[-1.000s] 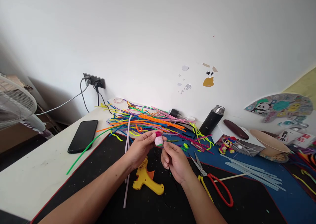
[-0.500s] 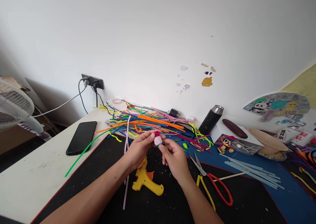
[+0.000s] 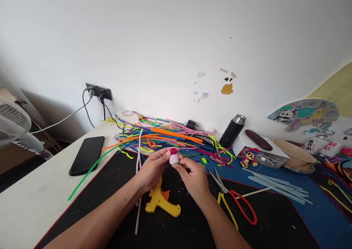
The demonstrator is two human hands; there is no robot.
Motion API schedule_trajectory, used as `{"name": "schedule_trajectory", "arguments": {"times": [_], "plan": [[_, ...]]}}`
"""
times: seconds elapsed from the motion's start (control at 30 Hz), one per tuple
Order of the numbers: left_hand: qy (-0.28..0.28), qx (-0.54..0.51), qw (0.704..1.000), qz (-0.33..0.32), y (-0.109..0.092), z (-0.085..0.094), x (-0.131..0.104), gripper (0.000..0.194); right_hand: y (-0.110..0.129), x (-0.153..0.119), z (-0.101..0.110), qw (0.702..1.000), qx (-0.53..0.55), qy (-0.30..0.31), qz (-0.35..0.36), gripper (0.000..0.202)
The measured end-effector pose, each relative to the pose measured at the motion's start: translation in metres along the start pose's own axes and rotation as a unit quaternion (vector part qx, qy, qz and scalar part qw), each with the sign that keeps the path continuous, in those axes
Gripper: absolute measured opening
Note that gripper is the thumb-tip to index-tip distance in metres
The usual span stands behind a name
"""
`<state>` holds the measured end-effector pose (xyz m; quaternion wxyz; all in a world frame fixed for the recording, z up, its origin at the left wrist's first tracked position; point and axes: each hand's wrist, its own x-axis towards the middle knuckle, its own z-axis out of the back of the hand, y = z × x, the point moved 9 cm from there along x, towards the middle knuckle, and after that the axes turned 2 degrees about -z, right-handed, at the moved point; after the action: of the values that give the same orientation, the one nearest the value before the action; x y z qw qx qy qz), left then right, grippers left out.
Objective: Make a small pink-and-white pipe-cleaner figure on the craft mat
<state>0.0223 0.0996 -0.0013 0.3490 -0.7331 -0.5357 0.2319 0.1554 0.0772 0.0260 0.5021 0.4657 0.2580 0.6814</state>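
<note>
Between my two hands is a small fuzzy pipe-cleaner piece (image 3: 173, 158), magenta on top, pale pink in the middle, with a bit of green at its lower edge. My left hand (image 3: 155, 167) pinches its left side, thumb against the magenta part. From the right, the thumb and fingers of my right hand (image 3: 194, 174) close on its lower edge. A yellow glue gun (image 3: 162, 201) lies on the black mat just below my hands, its front end hidden by my left hand. Pale lilac pipe cleaners (image 3: 138, 205) pass under my left forearm.
Colourful pipe cleaners (image 3: 165, 133) spread along the wall. Scissors (image 3: 228, 192) lie open at the right, near translucent glue sticks (image 3: 280, 186). A black flask (image 3: 233, 130), a small figure (image 3: 249, 158) and a bowl (image 3: 293, 152) stand behind. A phone (image 3: 86, 155) rests at left.
The piece has turned slightly in my fingers, so more of its pale pink side and green lower edge shows. The whole view has shifted a little.
</note>
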Motion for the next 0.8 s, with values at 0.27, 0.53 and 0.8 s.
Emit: {"name": "schedule_trajectory", "arguments": {"times": [0.27, 0.53, 0.8], "plan": [[-0.027, 0.007, 1.0, 0.011, 0.0, 0.007, 0.0, 0.042, -0.003, 0.002, 0.003, 0.999, -0.04, 0.019, -0.012, 0.021], [-0.031, 0.038, 0.998, 0.029, -0.002, 0.007, -0.002, 0.062, -0.001, 0.005, 0.006, 0.998, 0.038, 0.045, 0.002, 0.067], [0.021, 0.053, 0.996, 0.062, 0.007, -0.003, -0.004, 0.074, 0.015, 0.005, 0.003, 0.996, -0.009, 0.064, 0.069, 0.064]]}}
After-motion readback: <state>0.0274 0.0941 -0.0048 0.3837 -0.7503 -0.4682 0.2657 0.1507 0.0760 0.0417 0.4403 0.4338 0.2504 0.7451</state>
